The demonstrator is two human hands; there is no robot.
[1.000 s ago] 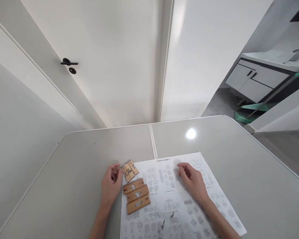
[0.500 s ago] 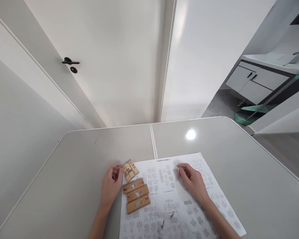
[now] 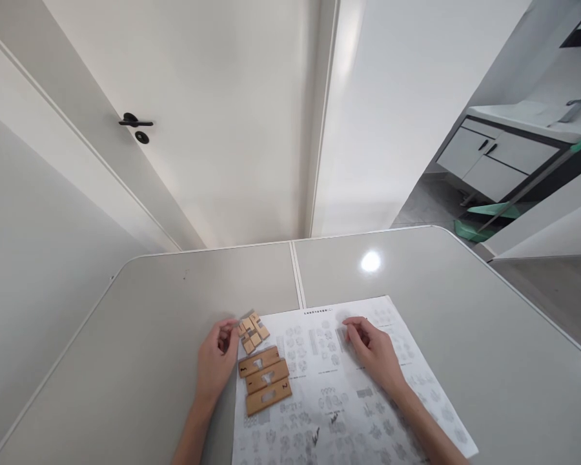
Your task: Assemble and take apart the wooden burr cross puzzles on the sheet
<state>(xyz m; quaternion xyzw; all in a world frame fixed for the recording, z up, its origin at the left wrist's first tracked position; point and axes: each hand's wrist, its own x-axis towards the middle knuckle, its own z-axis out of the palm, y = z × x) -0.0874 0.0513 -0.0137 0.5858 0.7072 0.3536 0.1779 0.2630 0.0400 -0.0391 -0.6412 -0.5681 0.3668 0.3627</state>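
Wooden boards (image 3: 279,372) laid side by side on left of printed sheet (image 3: 314,382). Small wooden blocks (image 3: 255,339) clustered just beyond, beside left hand (image 3: 217,355): fingers curled, grip cannot be told. Right hand (image 3: 376,352) over sheet, fingers half open, nothing seen held. No piece shifted since second ago; pause judged, arrangement unadvanced.

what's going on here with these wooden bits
A person has both hands at a table. The left hand is loosely curled right beside a cluster of small wooden blocks; whether it grips one is hard to tell. Three wooden strips with cutouts lie just nearer the person, on a printed sheet. The right hand, also curled, is at the sheet, with no held thing visible.
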